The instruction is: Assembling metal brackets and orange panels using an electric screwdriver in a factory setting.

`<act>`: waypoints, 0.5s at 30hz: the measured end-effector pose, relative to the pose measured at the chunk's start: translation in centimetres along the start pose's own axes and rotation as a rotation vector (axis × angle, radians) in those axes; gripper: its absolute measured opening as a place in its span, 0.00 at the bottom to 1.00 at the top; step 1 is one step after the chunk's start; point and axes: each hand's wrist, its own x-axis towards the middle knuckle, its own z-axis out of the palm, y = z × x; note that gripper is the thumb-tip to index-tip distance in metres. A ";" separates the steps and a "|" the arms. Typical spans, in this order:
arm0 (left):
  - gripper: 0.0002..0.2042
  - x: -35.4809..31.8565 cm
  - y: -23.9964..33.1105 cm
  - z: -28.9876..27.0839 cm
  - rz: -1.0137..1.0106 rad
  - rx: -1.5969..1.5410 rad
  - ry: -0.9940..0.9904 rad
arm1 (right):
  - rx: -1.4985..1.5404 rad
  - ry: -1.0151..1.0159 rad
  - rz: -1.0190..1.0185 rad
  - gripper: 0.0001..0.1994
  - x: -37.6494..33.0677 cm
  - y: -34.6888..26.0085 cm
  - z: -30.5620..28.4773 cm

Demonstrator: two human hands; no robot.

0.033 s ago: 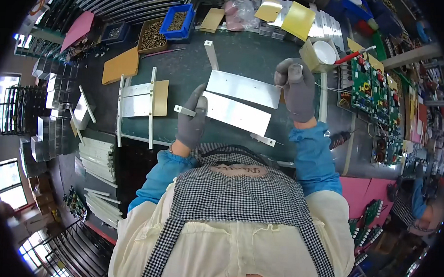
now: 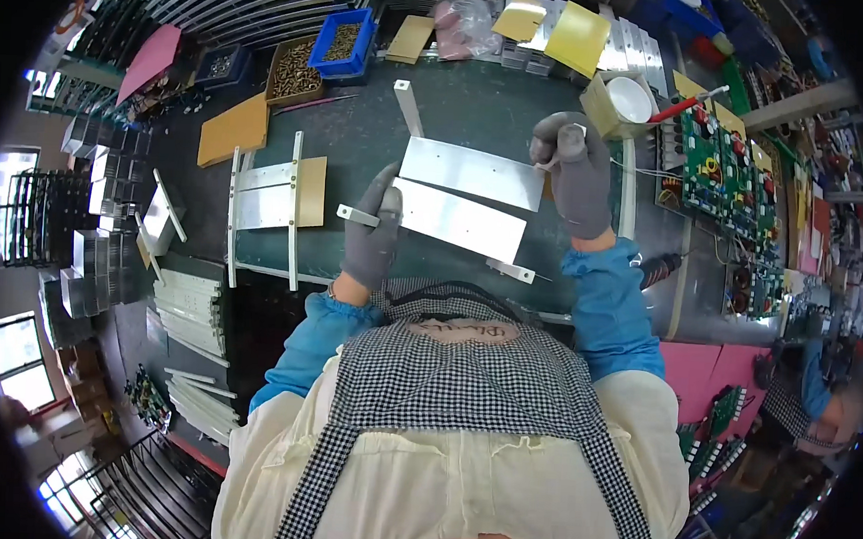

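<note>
Two long shiny metal plates lie side by side on the dark green bench, the upper plate (image 2: 470,170) and the lower plate (image 2: 458,221). My left hand (image 2: 373,236), in a grey glove, grips the left end of the lower plate, beside a short metal bar (image 2: 355,215). My right hand (image 2: 582,180), also gloved, is raised at the right end of the upper plate and pinches a small pale part (image 2: 558,148). Another short bar (image 2: 508,270) sticks out under the lower plate's right corner. A narrow metal strip (image 2: 408,105) lies above the plates.
A metal frame with a tan board (image 2: 271,193) lies to the left, an orange board (image 2: 233,131) behind it. A blue bin (image 2: 343,39) and a brown box (image 2: 294,69) hold small parts. Green circuit boards (image 2: 720,166) sit at the right, stacked metal strips (image 2: 194,307) at the left.
</note>
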 end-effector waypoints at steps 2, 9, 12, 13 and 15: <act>0.21 0.0 0.1 0.0 -0.020 -0.025 -0.004 | 0.006 -0.005 -0.038 0.14 -0.6 0.1 0.2; 0.34 -0.3 0.4 -1.2 0.060 -0.026 -0.112 | 0.054 0.070 -0.081 0.12 -1.0 0.7 1.0; 0.42 0.6 0.5 -4.7 -0.010 -0.226 -0.486 | 0.076 0.082 -0.070 0.12 -1.3 0.7 1.0; 0.43 1.2 0.3 -5.5 0.026 -0.309 -0.633 | 0.042 0.078 -0.065 0.12 -1.5 0.7 1.0; 0.41 2.6 -0.4 -6.1 0.067 -0.465 -0.742 | 0.008 0.083 -0.065 0.12 -1.7 0.7 1.1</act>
